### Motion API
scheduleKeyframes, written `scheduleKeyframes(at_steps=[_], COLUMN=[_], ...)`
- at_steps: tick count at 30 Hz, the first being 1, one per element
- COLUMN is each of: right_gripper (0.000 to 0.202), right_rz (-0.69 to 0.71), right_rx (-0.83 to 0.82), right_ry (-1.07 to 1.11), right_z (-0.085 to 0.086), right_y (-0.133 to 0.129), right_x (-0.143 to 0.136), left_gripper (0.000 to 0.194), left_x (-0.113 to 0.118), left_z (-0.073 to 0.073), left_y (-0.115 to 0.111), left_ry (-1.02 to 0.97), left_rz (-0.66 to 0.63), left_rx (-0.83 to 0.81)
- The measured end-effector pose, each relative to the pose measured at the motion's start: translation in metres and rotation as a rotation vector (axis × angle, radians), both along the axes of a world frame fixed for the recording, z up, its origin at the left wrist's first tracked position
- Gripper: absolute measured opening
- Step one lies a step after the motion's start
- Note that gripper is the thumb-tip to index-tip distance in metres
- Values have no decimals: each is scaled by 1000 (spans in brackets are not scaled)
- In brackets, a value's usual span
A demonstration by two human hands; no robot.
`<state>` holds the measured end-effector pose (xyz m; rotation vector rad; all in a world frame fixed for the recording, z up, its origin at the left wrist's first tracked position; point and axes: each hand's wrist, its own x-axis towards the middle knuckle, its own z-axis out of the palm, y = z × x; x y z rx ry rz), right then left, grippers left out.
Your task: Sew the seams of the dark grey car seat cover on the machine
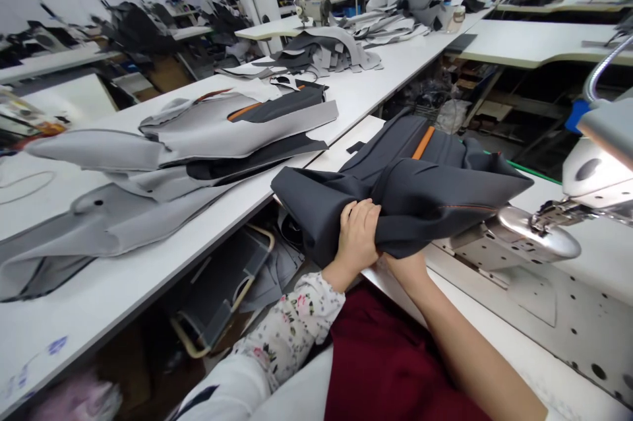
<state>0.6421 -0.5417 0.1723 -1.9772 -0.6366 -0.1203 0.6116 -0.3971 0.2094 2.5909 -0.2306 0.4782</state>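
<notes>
A large dark grey fabric piece (440,193) with orange stitching and an orange strip lies bunched in front of me, partly over the sewing machine table. My left hand (359,229) grips its near left part, fingers wrapped over a fold. Under the fabric's lower edge, my right hand (403,266) reaches in; its fingers are hidden by the cloth. Just right of the fabric is the metal arm of a sewing machine (539,236), with its lit head above.
A long white table (198,243) at left bears grey sewn covers (198,137). Farther back lie stacked grey pieces (331,51) near another sewing machine (314,8). A framed grey sling (222,289) sits below the table edge.
</notes>
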Motion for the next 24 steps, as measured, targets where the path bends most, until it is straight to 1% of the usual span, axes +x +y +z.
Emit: scheduleKeyframes(at_steps=[3, 6, 9, 11, 13, 16, 18, 20, 22, 24], right_gripper=[35, 26, 18, 15, 17, 20, 26, 30, 34, 36], right_rz=[13, 50, 95, 142, 184, 222, 175, 89, 32, 23], right_rx=[-36, -78, -106, -115, -103, -96, -157, -233, -277, -303], right_ry=[-8, 18, 81, 145, 209, 346, 399, 387, 357, 366], right_z=[22, 47, 71, 86, 100, 115, 120, 124, 126, 129], right_y=[-4, -15, -28, -35, -41, -46, -45, -40, -35, -32], right_x=[7, 14, 17, 17, 16, 16, 19, 25, 32, 34], left_gripper=[52, 39, 18, 6, 11, 27, 36, 39, 43, 50], left_x=[6, 6, 11, 17, 21, 17, 11, 6, 3, 3], left_z=[15, 37, 57, 62, 56, 31, 13, 1, -6, -7], left_y=[3, 12, 25, 31, 28, 11, -4, -17, -25, -29], left_ry=[118, 261, 422, 543, 646, 737, 790, 849, 893, 909], left_rz=[-42, -113, -227, -299, -322, -259, -221, -205, -188, -164], left_rx=[-66, -168, -343, -507, -703, -1003, -1168, -1295, -1391, -1461])
